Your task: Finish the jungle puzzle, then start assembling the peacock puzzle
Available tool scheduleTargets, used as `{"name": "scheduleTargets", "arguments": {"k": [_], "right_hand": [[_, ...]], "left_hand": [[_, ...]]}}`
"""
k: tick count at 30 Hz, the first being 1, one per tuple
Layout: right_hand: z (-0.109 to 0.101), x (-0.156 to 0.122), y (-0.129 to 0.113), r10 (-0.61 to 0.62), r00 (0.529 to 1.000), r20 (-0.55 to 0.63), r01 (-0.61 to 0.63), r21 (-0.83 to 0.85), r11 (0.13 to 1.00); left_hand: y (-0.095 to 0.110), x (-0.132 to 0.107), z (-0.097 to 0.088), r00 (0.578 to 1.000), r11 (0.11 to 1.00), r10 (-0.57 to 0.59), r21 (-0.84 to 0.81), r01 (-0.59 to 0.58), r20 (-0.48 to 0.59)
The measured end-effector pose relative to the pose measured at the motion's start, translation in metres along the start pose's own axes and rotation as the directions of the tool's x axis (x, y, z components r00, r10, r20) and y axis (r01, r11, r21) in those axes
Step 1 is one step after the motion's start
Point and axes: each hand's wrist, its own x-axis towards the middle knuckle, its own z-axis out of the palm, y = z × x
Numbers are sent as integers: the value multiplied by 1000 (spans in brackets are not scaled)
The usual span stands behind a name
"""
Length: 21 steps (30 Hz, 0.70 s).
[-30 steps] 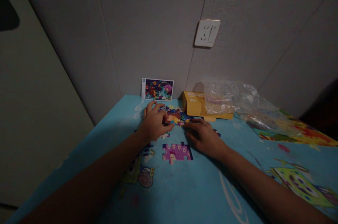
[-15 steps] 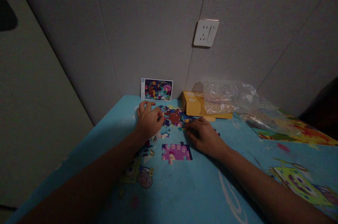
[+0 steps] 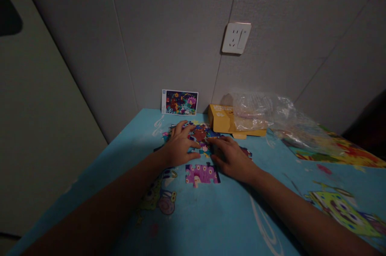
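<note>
My left hand (image 3: 180, 148) lies over the left side of a pile of colourful jigsaw pieces (image 3: 199, 134), its fingers spread and resting on them. At the pile's right edge, my right hand (image 3: 231, 158) has its index finger stretched onto the pieces and its thumb apart; nothing shows in its grasp. Just in front of both hands lies a joined block of purple jigsaw pieces (image 3: 202, 174) with ring shapes and a small pale figure. Part of the pile is hidden beneath my hands.
A picture card (image 3: 179, 102) leans against the wall behind the pile. To its right are a yellow box (image 3: 221, 119) and a crumpled clear plastic bag (image 3: 262, 109). The blue cartoon-print cloth (image 3: 217, 215) covers the table. A socket (image 3: 236, 38) is on the wall.
My left hand has shifted right and nearer to me, going from curled fingers to spread ones over the pieces. My right hand has barely moved, its index finger reaching slightly further left.
</note>
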Motion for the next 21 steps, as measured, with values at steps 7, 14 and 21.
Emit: {"name": "scheduleTargets", "arguments": {"k": [7,14,21], "right_hand": [[-6,2,-6,29,999,16,-30,26,999],[-3,1,-5,105,994,41,-106,34,994],[-1,-1,-5,50,999,-7,-50,59,997]], "left_hand": [[-3,1,3,1000,1000,-2,-14,2,-7],[-1,1,3,1000,999,28,-29,-28,-5],[3,2,1,994,995,95,-35,-97,-55]]}}
